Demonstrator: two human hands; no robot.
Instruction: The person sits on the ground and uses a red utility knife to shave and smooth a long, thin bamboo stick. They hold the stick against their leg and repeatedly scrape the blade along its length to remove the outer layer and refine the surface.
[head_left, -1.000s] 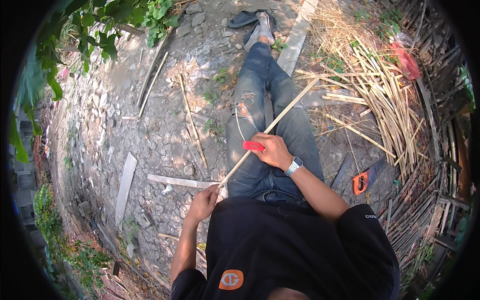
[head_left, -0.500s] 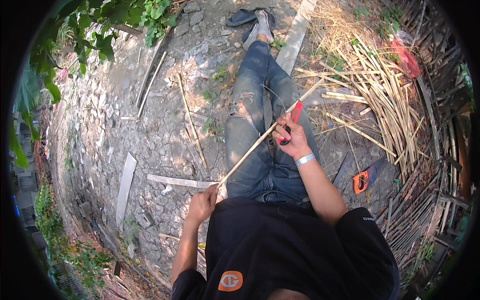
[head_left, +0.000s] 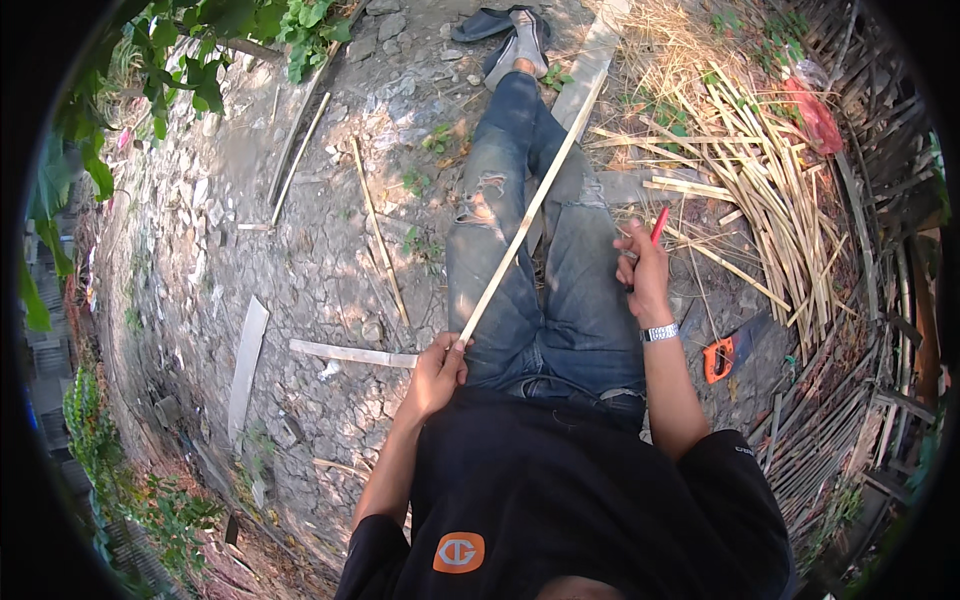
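My left hand (head_left: 438,372) is closed on the near end of a long, pale bamboo strip (head_left: 527,218). The strip slants up and away to the right across my jeans, and its far end lies over a grey board (head_left: 590,75). Right of my thigh, my right hand (head_left: 645,272) is closed around a red utility knife (head_left: 660,226), apart from the strip. Only the knife's red end shows above the fingers; its blade cannot be made out.
A heap of split bamboo strips (head_left: 790,215) lies at the right. Near my right forearm is a handsaw (head_left: 722,360) with an orange handle. Flat wooden pieces (head_left: 250,370) and thin sticks (head_left: 378,230) lie on stony ground at the left. A bamboo fence (head_left: 905,300) borders the right.
My right hand with the knife has moved off the strip to the right. The strip now points more steeply away from me, and my left hand has shifted slightly up and right.
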